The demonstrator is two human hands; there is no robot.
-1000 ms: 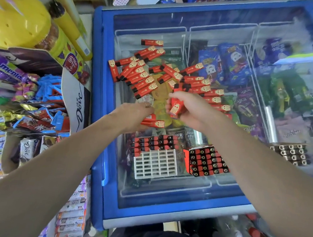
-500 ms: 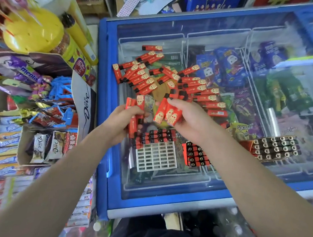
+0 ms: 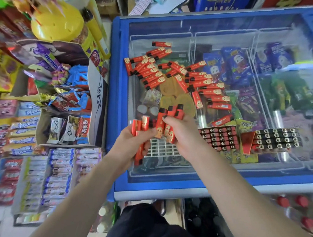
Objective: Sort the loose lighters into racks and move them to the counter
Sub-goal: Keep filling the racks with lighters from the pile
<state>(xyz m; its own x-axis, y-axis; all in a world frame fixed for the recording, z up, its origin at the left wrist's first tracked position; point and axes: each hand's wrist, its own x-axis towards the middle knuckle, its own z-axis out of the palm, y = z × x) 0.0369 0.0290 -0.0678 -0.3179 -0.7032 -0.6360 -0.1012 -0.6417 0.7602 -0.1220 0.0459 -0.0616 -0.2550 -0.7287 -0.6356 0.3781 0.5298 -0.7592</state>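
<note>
Several loose red lighters (image 3: 177,72) lie scattered on the glass lid of a blue freezer (image 3: 115,95). My left hand (image 3: 130,144) grips a bunch of red lighters (image 3: 140,125), held upright. My right hand (image 3: 181,134) grips another bunch of lighters (image 3: 168,119), close beside the left. Under both hands lies a white rack (image 3: 161,148) with empty slots showing. A filled rack (image 3: 219,137) sits just right of my right hand, and another filled rack (image 3: 276,138) lies further right.
Ice-cream packs (image 3: 233,64) show under the glass. To the left stand crowded shelves of sweets, a Dove carton (image 3: 98,97) and a yellow lollipop stand (image 3: 57,23). Bottles with red caps (image 3: 300,208) stand below the freezer at the right.
Both hands lifted lighters off the lid and drew back together over the white rack. The left hand now holds a fuller bunch upright. The camera has shifted left.
</note>
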